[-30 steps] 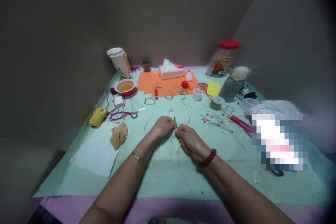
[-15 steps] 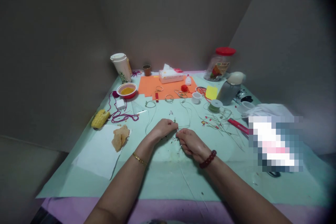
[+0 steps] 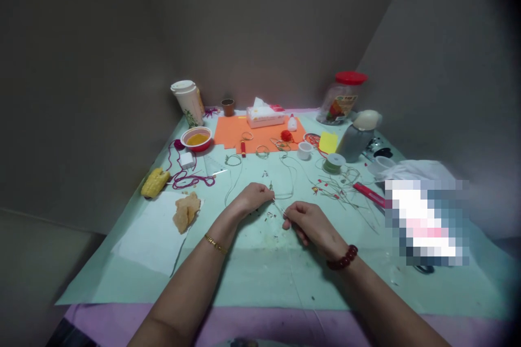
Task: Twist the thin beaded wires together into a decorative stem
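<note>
Right hand (image 3: 312, 223) pinched a pale cord (image 3: 279, 207) between thumb and fingertips, left hand (image 3: 253, 198) pinched it a bit farther off, short stretch running between them above the green sheet (image 3: 248, 276). Beyond, spool (image 3: 334, 164) sat to the right, orange paper (image 3: 228, 131) lay ahead, tissue box (image 3: 266, 119) on it, red-lidded jar (image 3: 338, 104) stood far right.

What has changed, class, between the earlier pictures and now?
The right hand has moved rightward and slightly nearer the person, away from the left hand, with white cord now stretched between them. The left hand stays pinching the cord; the spool and red bowl stay put.
</note>
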The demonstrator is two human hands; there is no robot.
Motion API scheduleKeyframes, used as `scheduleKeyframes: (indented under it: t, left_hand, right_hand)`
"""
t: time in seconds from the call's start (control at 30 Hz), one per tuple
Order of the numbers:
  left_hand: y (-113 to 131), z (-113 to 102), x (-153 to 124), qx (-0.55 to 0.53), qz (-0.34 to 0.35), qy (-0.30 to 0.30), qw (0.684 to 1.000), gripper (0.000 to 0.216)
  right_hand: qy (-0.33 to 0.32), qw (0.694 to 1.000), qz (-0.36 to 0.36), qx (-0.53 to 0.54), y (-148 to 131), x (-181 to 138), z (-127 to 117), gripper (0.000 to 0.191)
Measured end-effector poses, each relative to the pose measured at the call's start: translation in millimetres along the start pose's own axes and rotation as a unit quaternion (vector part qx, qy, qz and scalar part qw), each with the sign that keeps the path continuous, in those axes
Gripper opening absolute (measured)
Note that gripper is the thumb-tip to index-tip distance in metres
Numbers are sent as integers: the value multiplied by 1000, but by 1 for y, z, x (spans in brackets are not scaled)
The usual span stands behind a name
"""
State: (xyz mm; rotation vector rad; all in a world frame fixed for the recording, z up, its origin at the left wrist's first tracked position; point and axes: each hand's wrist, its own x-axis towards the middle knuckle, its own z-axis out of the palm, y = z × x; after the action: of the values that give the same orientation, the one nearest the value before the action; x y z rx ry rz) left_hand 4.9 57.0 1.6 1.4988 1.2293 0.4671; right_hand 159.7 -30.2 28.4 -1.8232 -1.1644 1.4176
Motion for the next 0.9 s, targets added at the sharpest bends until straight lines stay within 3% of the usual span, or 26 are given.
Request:
scheduleKeyframes:
  t: [0.17,0.27,0.33,0.43,0.53,0.67,0.9]
  left_hand:
    - [-2,1,1,5,0,-1,1000,27]
    - [-2,1,1,9,-4,4,1000,25]
    - [-2,1,1,8,-4,3,1000,25]
    - [-3,1,2,4,2,-3,1000,25]
    - [-4,1,2,7,7,-9,1000,27]
    - [-4,2,1,17,8,3,1000,26]
    - [-3,10,1,40,12,78,996,19]
  right_hand:
    - [87,976,-119,-160,3,-11,-7,14]
    - [111,957,-179,-199,1,-20,-5,14]
    - [96,970,-155,-161,-2,-25,0,13]
    - [-2,999,-48,-22,-5,-32,9,8]
    - [-70,996,13,49,-3,-35,17,14]
    - [-56,998,-6,-9,5,-30,21,27]
    - [-40,984,-100,-144,8,-24,22,24]
